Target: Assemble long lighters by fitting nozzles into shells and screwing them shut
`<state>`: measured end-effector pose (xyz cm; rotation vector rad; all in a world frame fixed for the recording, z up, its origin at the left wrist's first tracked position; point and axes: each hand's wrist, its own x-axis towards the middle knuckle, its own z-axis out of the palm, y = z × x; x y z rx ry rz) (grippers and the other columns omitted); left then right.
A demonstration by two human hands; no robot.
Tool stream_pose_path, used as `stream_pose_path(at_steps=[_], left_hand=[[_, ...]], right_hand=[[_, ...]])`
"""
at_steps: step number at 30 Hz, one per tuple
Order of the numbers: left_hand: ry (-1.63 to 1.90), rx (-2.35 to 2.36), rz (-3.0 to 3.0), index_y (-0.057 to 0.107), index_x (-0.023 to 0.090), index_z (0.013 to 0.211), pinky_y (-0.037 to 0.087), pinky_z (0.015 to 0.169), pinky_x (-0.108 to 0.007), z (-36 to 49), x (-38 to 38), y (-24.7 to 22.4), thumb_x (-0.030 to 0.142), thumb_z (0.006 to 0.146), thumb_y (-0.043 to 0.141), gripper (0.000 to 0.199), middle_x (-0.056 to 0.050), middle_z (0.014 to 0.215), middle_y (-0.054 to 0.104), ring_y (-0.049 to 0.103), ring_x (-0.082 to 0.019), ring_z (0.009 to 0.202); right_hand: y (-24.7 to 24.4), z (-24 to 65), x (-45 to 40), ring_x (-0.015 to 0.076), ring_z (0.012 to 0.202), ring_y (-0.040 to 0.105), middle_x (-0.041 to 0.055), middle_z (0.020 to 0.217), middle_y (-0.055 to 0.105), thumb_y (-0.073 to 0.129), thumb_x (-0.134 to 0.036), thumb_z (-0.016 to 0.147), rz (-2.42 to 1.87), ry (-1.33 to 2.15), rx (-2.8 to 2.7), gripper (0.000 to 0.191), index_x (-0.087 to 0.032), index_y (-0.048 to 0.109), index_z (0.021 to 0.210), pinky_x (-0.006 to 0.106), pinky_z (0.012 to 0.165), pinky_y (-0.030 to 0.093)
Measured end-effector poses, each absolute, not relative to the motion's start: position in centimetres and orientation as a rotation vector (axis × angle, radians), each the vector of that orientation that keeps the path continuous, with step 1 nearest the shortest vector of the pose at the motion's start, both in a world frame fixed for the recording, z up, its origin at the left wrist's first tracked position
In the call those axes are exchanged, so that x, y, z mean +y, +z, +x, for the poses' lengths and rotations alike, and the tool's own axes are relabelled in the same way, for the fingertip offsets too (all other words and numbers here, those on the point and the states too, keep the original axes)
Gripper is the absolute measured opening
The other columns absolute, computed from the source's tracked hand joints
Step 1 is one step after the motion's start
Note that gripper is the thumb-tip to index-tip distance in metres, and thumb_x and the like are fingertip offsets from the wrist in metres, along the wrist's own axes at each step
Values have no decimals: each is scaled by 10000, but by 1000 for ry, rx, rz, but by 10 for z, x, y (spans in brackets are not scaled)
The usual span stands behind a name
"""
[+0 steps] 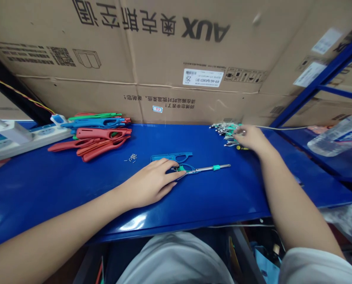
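My left hand (155, 180) rests low over the table, its fingers closed around the handle end of an opened stick lighter (205, 169). The lighter has a thin metal tube with a green piece on it, pointing right; much of its handle is hidden under my fingers. Just behind lies a loose blue handle half (171, 156). Off to the right, my right hand (249, 137) reaches into a pile of small wired parts (227, 129), white, green and metallic. Its fingers are curled and slightly blurred, and what they pinch is hidden.
Red, blue and green lighter handle shells (101, 138) are stacked at the left, beside a white power strip (42, 134) with a plug. Several small screws (132, 157) lie on the blue table (193, 205). Cardboard (152, 59) stands behind; a plastic bottle (338, 136) lies at right.
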<state>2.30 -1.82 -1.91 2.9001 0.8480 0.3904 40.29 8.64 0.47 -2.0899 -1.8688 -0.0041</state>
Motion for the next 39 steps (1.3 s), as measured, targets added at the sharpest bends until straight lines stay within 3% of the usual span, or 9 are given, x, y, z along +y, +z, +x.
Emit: stream_pose_path(at_steps=[6, 10, 18, 27, 32, 39], left_hand=[[386, 839, 2889, 552, 262, 1401, 509, 995, -449, 21, -15, -22, 204, 1015, 426, 409, -98, 1360, 587, 573, -265, 1213], [400, 827, 2900, 570, 246, 1381, 515, 990, -452, 20, -14, -23, 194, 1017, 418, 398, -96, 1376, 593, 582, -267, 1214], [416, 767, 2909, 479, 238, 1462, 461, 1083, -430, 22, -15, -25, 144, 996, 423, 479, -52, 1479, 539, 513, -246, 1319], [421, 693, 2952, 473, 203, 1471, 472, 1068, -409, 21, -13, -29, 54, 944, 416, 551, -26, 1486, 541, 516, -246, 1291], [397, 694, 2969, 468, 198, 1475, 474, 1069, -402, 21, -12, -27, 34, 932, 409, 570, -20, 1493, 533, 511, -247, 1290], [368, 664, 2956, 442, 214, 1494, 470, 1082, -403, 19, -10, -26, 20, 924, 397, 604, -9, 1502, 523, 495, -248, 1313]], right_hand=[[-16, 381, 92, 358, 1153, 565, 164, 1160, 651, 626, -275, 820, -1916, -231, -2025, 278, -171, 721, 1060, 483, 972, 437], [-17, 380, 90, 378, 1174, 538, 207, 1208, 609, 615, -269, 835, -1953, -261, -1882, 372, -141, 673, 1180, 489, 954, 433], [-10, 395, 90, 449, 1208, 504, 242, 1280, 560, 647, -288, 830, -2278, -187, -1641, 378, -140, 686, 1177, 527, 929, 438], [-9, 400, 92, 408, 1199, 534, 206, 1249, 580, 711, -248, 783, -2258, -134, -1557, 335, -160, 664, 1103, 502, 957, 448], [6, 407, 91, 274, 992, 634, 152, 1041, 684, 600, -158, 848, -2091, 49, -1445, 114, -144, 665, 941, 367, 893, 463], [20, 418, 83, 213, 961, 651, 177, 1087, 717, 536, -95, 852, -2028, -20, -1291, 233, -94, 695, 1022, 293, 887, 457]])
